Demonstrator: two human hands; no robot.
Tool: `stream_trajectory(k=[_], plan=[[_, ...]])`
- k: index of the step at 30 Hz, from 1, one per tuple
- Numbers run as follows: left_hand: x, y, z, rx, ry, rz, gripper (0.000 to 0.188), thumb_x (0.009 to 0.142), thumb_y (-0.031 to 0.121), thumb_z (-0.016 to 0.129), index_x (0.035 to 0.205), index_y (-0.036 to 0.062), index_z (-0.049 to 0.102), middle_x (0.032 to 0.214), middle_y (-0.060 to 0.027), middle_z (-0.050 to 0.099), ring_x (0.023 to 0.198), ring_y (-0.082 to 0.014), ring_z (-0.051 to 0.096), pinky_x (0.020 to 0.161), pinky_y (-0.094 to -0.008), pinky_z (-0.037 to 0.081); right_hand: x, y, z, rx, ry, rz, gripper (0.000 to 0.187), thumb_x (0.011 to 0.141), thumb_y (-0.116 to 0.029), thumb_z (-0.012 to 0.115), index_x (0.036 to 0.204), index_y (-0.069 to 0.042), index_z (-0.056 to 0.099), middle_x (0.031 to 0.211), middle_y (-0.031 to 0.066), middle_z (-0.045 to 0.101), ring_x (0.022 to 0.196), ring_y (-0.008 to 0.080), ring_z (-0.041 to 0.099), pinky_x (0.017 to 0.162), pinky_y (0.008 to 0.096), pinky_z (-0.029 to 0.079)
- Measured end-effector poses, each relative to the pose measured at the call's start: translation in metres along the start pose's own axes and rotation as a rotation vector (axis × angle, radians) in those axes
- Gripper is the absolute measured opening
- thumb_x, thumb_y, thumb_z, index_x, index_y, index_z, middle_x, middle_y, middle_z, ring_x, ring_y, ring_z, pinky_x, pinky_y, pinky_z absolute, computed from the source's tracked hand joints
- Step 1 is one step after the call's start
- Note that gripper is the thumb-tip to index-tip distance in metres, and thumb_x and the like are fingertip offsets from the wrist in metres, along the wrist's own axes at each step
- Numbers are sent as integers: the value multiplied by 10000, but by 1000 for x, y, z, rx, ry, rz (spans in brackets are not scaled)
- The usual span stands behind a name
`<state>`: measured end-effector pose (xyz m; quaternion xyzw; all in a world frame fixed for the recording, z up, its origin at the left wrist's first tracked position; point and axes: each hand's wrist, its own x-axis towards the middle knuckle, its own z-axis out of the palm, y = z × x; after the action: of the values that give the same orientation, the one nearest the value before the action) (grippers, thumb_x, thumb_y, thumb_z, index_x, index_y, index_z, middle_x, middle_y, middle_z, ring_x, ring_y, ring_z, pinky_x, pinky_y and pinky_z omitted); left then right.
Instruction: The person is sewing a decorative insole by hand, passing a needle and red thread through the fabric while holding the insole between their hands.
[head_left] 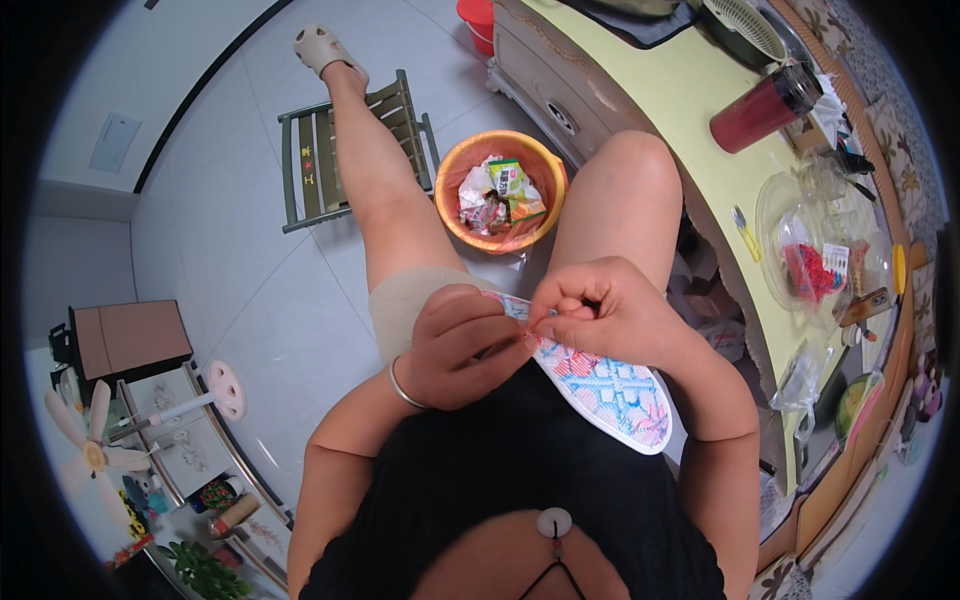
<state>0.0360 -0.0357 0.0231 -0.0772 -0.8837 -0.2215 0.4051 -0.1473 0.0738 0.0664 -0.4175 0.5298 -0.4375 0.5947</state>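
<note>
- Both hands meet above the lap: the left hand (462,345) and right hand (612,310) bring thumbs and fingers together in tight pinches at what appears to be a red strand (531,338); exactly what each grips is too small to tell.
- An embroidered panel (612,392) lies aslant across the lap, partly beneath the fingers, its rounded end toward the right forearm.
- A sharp tug could snap or knot so fine a strand, or pucker the cloth beneath.
- With its far end unheld, the panel could slide off the thigh; a drop between the knees could land it in the orange bin (443,190), among crumpled wrappers (512,185).
- White binding rims the smooth oval; blue and pink stitching gives it a raised, latticed look.
- Nearby, glossy plastic lines the round bin, a slatted stool (315,170) stands on tile, and yellow-handled scissors (748,237) rest on the pale-green counter (640,60).
</note>
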Motion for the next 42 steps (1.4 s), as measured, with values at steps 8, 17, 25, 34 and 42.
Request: stream_trajectory(k=[8, 17, 25, 34, 42], plan=[[0, 0, -2, 9, -32, -9, 306, 640, -37, 720, 906, 79, 622, 896, -44, 609, 767, -211, 562, 635, -327, 457, -9, 1, 2, -52, 28, -114, 75, 792, 20, 594, 852, -22, 605, 544, -65, 354, 516, 17, 344, 482, 202, 302], [-4, 3, 2, -90, 4, -39, 326, 659, -64, 693, 956, 36, 603, 910, -88, 596, 768, -247, 568, 656, -363, 477, -12, -1, 1, -369, 72, -342, 127, 711, 6, 630, 824, -47, 647, 609, 49, 508, 534, 162, 481, 526, 280, 402], [-4, 4, 3, -86, -24, 9, 344, 625, -87, 691, 937, 38, 617, 897, -81, 579, 777, -256, 562, 661, -363, 483, -16, -4, -1, -318, 81, -214, 112, 736, 5, 588, 831, -27, 638, 562, 17, 458, 495, 106, 426, 495, 261, 369], [-1, 4, 5, -51, 10, 47, 286, 612, -3, 689, 893, 19, 641, 888, -72, 563, 743, -223, 556, 634, -333, 466, -17, -3, 2, -132, 60, -34, 113, 757, 9, 568, 853, -7, 626, 512, -27, 385, 477, 51, 360, 467, 238, 322], [0, 5, 4, -34, 17, 50, 283, 615, -1, 683, 895, 10, 640, 887, -81, 566, 740, -229, 559, 628, -339, 463, -23, 1, 5, -221, 80, -255, 134, 744, 0, 612, 858, -24, 677, 555, 19, 468, 496, 92, 419, 491, 258, 359]])
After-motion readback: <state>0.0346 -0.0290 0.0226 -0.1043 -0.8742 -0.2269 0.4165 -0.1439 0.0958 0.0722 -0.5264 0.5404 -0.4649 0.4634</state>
